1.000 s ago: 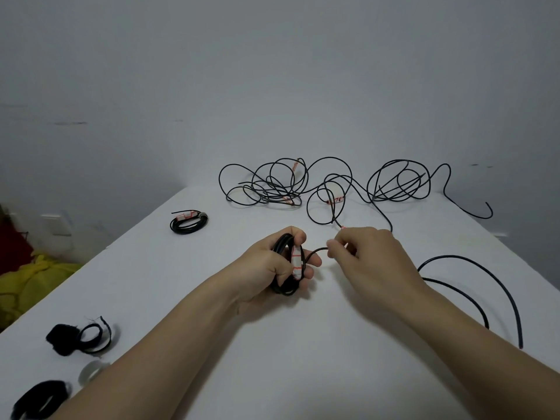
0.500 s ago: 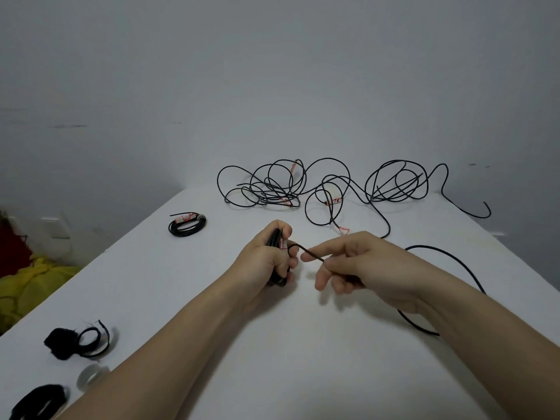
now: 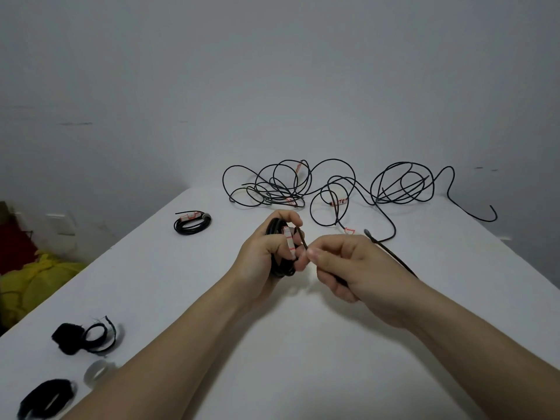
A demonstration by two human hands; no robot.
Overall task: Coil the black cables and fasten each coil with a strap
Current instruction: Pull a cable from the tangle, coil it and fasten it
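My left hand [image 3: 263, 253] grips a small black cable coil [image 3: 280, 266] with a white, red-marked label, upright above the middle of the white table [image 3: 303, 344]. My right hand [image 3: 348, 265] pinches the same cable's free strand right beside the coil. The loose tail [image 3: 391, 253] runs out behind that hand, its end lifted off the table. A tangle of loose black cables [image 3: 327, 186] lies at the far edge. One finished coil [image 3: 192, 224] rests at the back left. Black straps [image 3: 81, 338] and another strap [image 3: 45, 401] lie near the front left.
A clear tape roll [image 3: 98, 372] sits between the two strap piles. The table's left edge drops off to a yellow bundle [image 3: 36, 286] on the floor. A grey wall rises right behind the cable tangle.
My right hand has drawn in close to the coil, wrapping more cable on. The long loop that lay on the table at the right is gone; only a short tail remains.
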